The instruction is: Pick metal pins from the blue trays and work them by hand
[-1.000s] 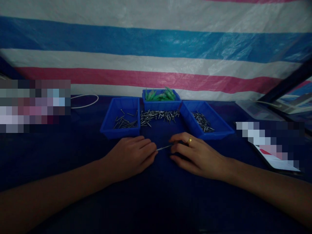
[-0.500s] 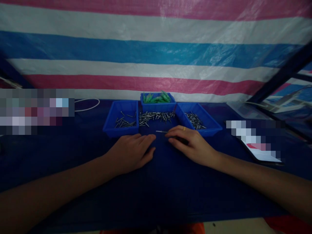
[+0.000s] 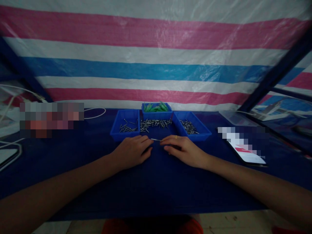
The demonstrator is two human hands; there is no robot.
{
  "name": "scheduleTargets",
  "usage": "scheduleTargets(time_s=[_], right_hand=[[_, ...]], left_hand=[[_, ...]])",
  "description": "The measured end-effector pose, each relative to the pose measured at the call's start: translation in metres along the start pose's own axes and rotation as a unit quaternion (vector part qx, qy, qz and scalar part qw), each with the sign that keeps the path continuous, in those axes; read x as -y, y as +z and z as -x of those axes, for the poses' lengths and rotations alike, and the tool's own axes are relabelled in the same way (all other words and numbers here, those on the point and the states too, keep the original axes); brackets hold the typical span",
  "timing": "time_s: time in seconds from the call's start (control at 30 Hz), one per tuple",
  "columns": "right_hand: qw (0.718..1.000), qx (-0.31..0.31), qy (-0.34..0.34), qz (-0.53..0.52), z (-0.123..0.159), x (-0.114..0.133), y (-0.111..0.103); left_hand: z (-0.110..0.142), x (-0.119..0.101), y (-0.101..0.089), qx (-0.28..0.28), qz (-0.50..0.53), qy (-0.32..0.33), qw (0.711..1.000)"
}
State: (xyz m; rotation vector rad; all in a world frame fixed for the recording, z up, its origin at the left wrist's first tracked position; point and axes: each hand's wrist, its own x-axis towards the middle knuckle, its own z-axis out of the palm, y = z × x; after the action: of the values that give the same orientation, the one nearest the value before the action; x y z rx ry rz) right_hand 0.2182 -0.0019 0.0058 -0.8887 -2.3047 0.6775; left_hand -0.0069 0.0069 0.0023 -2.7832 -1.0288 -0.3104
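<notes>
Fingertips of my right hand (image 3: 183, 150) are on one end of a thin metal blind rivet (image 3: 156, 139), which lies level just above or on the blue tabletop. My left hand (image 3: 133, 151) rests palm down across from it, thumb apart from the fingers, and its index fingertip meets the rivet's other end. Beyond my hands is a loose pile of similar metal rivets (image 3: 156, 123). The pile lies between a left blue bin (image 3: 117, 122) and a right blue bin (image 3: 202, 128), each with more metal pieces inside. The undersides of both hands are hidden.
A smaller blue bin (image 3: 157, 114) with green pieces (image 3: 161, 107) stands at the back. A phone (image 3: 251, 156) lies at right, with a clear plastic sheet (image 3: 234, 117) behind it. A white cable (image 3: 97, 113) loops at left. A striped tarp (image 3: 156, 71) hangs behind the table.
My right hand has come closer to my left, carrying the rivet leftward until it reaches the left fingertips. The view has tilted up slightly.
</notes>
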Motion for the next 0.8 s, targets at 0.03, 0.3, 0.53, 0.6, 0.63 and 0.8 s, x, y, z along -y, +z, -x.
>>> scheduleTargets(time_s=[0.03, 0.3, 0.53, 0.6, 0.63, 0.8], right_hand=[[0.999, 0.022, -0.019, 0.014, 0.0006, 0.0003, -0.0003], [0.985, 0.083, -0.082, 0.13, 0.0067, 0.0026, -0.0013], [0.977, 0.097, -0.097, 0.16, 0.0066, -0.0027, -0.0016], [0.974, 0.099, -0.104, 0.174, 0.006, -0.0029, -0.0019], [0.973, 0.1, -0.106, 0.181, 0.0059, -0.003, -0.0019], [0.959, 0.102, -0.132, 0.228, 0.0078, -0.0034, -0.0008]], left_hand=[[-0.0001, 0.0003, 0.0004, 0.005, 0.004, 0.014, 1.0], [0.0017, 0.0035, 0.0058, -0.093, 0.023, 0.102, 0.99], [0.005, 0.0049, 0.0031, -0.108, 0.027, 0.137, 0.984], [0.0053, 0.0045, 0.0015, -0.108, 0.019, 0.157, 0.982], [0.0051, 0.0043, 0.0007, -0.111, 0.014, 0.168, 0.979], [0.0032, 0.0028, -0.0016, -0.134, -0.005, 0.19, 0.973]])
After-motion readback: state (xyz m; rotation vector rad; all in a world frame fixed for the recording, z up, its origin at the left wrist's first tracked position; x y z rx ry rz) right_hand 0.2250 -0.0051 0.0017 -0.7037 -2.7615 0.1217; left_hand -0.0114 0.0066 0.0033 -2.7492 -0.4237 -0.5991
